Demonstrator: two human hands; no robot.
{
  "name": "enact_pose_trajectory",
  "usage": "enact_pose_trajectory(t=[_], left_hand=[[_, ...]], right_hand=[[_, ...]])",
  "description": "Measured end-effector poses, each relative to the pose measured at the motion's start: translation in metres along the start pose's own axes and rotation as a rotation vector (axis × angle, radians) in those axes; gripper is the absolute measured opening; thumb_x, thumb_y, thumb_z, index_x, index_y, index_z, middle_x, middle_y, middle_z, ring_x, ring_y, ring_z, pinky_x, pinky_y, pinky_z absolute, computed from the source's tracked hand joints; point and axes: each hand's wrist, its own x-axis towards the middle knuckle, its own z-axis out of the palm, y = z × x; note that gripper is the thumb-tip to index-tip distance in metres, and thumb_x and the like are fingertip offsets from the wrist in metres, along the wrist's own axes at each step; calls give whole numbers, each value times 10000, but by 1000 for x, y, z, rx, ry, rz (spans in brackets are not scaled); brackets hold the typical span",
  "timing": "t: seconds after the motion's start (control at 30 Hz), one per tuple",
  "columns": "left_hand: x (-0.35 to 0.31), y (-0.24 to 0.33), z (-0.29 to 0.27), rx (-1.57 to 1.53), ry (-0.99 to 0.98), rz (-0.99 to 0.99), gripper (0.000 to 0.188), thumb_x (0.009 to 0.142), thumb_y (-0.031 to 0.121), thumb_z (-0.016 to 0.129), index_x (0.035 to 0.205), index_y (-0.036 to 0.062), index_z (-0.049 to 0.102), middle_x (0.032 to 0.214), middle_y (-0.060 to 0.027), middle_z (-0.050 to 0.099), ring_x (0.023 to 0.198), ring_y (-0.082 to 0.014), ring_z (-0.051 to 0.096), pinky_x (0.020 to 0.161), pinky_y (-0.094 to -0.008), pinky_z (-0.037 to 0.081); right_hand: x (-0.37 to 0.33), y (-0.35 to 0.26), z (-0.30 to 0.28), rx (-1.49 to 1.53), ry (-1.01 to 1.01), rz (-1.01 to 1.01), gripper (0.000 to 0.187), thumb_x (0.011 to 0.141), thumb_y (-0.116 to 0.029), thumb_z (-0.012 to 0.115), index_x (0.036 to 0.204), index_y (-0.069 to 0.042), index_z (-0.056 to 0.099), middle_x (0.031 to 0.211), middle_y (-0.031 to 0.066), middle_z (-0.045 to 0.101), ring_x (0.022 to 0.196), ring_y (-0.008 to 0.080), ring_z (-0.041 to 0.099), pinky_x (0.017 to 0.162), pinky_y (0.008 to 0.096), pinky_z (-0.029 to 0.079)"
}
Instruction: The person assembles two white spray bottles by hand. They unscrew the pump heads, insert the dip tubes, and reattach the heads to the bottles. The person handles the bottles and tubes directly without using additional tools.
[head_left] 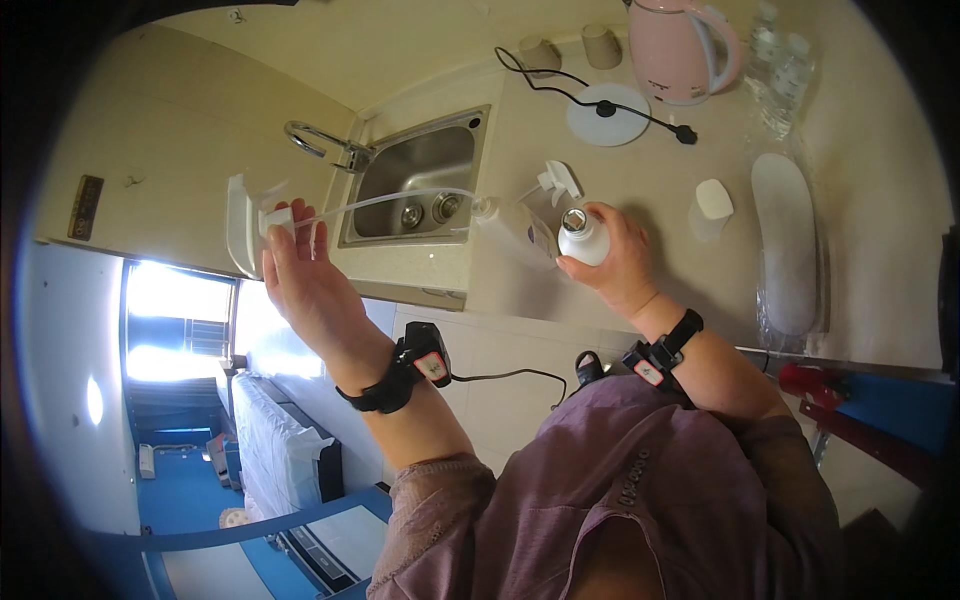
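My left hand (pixel 305 275) is raised left of the sink, its fingers closed on a white plastic pump head (pixel 275 220). A long clear tube (pixel 390 197) bends from this head across the sink to the neck of a large white plastic bottle (pixel 510 230) on the counter. My right hand (pixel 622 262) is wrapped round a smaller white bottle (pixel 584 245) beside it. That bottle's neck is uncapped and faces up. Just behind it, a white trigger spray head (pixel 560 181) lies on the counter.
The steel sink (pixel 480 130) with its faucet (pixel 325 145) is at left. Farther back are a pink kettle (pixel 680 55), its white base (pixel 612 125) with black cord, and two cups (pixel 601 47). Clear bottles (pixel 785 75), a white-capped container (pixel 712 205) and a wrapped white slab (pixel 783 245) are at right.
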Motion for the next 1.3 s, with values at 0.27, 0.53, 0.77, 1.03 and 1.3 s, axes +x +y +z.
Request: enact_pose_trajectory(t=[0.27,0.53,0.77,1.03,1.3], left_hand=[[-4,-30,-4,191,-75,-63,292,907,163,654,1149,1,631,1075,-89,671,971,-149,620,870,-290,445],[-36,-89,19,220,-443,-462,192,820,92,735,979,1,679,884,3,665,793,-63,566,742,-217,433],[-33,-118,11,222,-509,-482,170,820,92,727,956,2,680,840,14,654,779,-59,559,735,-222,433],[-20,-150,-14,256,-552,-472,146,784,44,741,912,1,685,818,11,657,776,-58,554,736,-228,441],[10,-173,-44,292,-593,-425,150,763,52,751,890,4,688,818,-1,646,784,-93,571,743,-254,453]], right_hand=[[-1,-3,3,14,18,-12,660,619,-295,804,1188,-114,521,1080,93,622,1004,296,585,899,428,417],[-2,-1,7,64,-15,32,710,626,-295,817,1235,-103,505,1112,106,620,1041,307,574,927,427,426],[2,-4,16,112,-1,61,850,615,-332,834,1341,-113,450,1118,111,619,1049,325,545,970,439,382],[1,-32,-13,150,220,-116,594,662,-136,826,1182,-46,556,1038,117,632,994,249,591,874,375,465],[28,-110,56,250,-393,-48,512,744,-92,754,1202,-32,535,1109,159,599,1059,243,580,892,343,469]])
